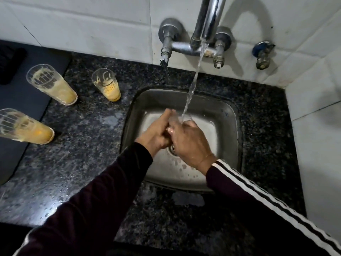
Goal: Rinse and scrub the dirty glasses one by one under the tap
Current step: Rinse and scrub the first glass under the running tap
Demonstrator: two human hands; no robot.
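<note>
Glass being washed: clear drinking glass [181, 120] held over the middle of the square stainless-steel sink [227, 111], mostly hidden by both hands; only its rim and upper wall show, and its contents cannot be told.
Water: a running stream [193, 84] falls from the chrome wall tap [208, 21] behind the sink and lands at the glass's mouth.
Left hand: left hand [156, 133] over the sink, fingers curled and pressed to the left side of the glass, where it meets the other hand.
Right hand: right hand [190, 143] over the sink, fingers wrapped round the glass from the right, wet.
Waiting glasses: three tall clear glasses stand upright left of the sink on the dark speckled granite bench [88, 137], each streaked inside with pale yellow film and holding an orange-yellow residue at the bottom.
Nearest to sink: short-looking dirty glass [106, 85], just left of the sink's back corner.
Farther left: second dirty glass [51, 85], partly on a dark mat [22, 97].
Farthest left: third dirty glass [25, 127], at the frame's edge, well apart from the sink.
Sink basin: wet, with droplets round the drain [173, 149] below the hands.
</note>
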